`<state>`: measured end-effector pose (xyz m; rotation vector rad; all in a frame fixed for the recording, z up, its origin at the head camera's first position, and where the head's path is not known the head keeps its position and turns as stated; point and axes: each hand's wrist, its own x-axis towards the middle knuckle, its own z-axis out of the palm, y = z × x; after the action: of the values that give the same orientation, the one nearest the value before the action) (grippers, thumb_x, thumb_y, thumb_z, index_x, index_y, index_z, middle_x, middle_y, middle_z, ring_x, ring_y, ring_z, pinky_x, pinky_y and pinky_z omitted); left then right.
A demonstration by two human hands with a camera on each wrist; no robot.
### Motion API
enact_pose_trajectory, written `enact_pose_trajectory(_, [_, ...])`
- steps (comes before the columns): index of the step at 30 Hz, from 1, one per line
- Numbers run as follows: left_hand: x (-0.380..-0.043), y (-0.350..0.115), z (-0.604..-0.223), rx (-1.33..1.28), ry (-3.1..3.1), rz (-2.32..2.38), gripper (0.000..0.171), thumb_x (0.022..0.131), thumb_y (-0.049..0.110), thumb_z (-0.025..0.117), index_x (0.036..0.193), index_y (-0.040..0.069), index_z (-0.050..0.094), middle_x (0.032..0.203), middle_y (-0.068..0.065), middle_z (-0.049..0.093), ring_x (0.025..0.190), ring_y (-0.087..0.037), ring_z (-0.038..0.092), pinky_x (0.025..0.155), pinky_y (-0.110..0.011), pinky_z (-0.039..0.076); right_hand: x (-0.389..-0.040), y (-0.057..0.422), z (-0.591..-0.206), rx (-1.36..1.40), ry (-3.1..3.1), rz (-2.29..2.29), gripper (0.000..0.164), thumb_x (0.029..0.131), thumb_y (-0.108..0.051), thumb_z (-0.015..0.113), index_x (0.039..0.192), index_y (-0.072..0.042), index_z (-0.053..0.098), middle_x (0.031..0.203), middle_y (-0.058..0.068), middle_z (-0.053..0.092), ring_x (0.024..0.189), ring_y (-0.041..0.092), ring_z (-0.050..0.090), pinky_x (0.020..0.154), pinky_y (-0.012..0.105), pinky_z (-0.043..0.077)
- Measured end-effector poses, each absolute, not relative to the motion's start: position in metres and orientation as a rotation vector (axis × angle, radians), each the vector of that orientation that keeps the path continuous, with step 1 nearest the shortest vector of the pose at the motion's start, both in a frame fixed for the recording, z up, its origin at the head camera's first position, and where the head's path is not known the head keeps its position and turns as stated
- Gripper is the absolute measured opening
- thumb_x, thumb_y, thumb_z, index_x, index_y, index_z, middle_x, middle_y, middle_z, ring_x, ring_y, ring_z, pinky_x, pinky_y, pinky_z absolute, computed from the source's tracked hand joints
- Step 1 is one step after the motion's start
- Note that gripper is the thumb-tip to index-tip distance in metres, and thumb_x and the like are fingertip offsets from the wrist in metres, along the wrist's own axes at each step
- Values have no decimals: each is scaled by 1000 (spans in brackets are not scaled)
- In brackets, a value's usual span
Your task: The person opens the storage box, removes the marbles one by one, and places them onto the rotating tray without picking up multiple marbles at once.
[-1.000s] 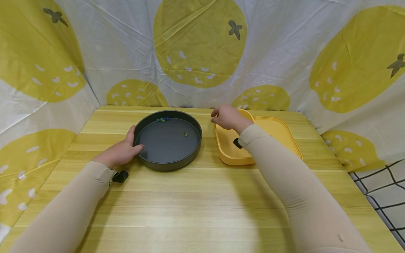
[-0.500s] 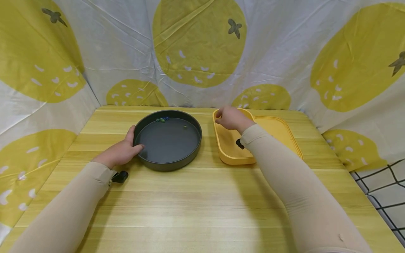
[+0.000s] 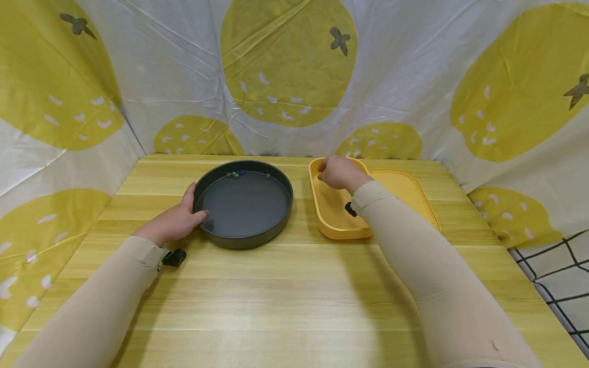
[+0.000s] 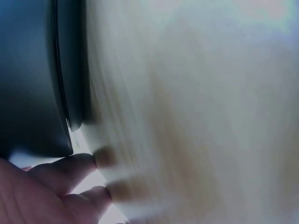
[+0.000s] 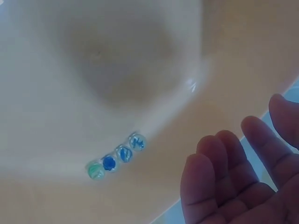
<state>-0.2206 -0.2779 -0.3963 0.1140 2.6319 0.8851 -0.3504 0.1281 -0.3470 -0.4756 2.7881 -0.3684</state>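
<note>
Head: patterned cloth (image 3: 184, 76) behind pan (image 3: 244, 209)

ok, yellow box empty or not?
Not empty: the right wrist view shows at least four marbles in a row inside the yellow box.

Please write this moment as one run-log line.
left hand: grips dark pan | right hand: over yellow box | pan: marbles | box: four marbles
</note>
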Motion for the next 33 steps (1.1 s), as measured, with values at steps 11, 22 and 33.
enact_pose_trajectory(11, [-220,-279,-396,121,2636,880,99,110,41,46,162,6,-30,171,-35,-7,156,-57,16,125,-69,19,-350,135,-349,-541,2781,-206,42,106,-21,60,140,4,62,141,22,66,132,39,62,115,51,46])
enact_pose_trajectory(22, [-220,-278,-396,116,2637,881,98,110,41,46,162,6,-29,171,-35,-7,157,-57,16,125,-69,19,-351,136,-353,-527,2728,-162,44,105,-22,60,140,5,62,145,22,64,135,39,59,118,50,44])
enact_pose_trajectory(33, [-220,-277,-394,109,2628,890,97,110,40,45,162,7,-30,172,-34,-6,156,-57,17,125,-68,19,-356,140,-359,-527,2699,-76,46,105,-23,61,141,6,62,146,22,63,135,38,60,117,49,45])
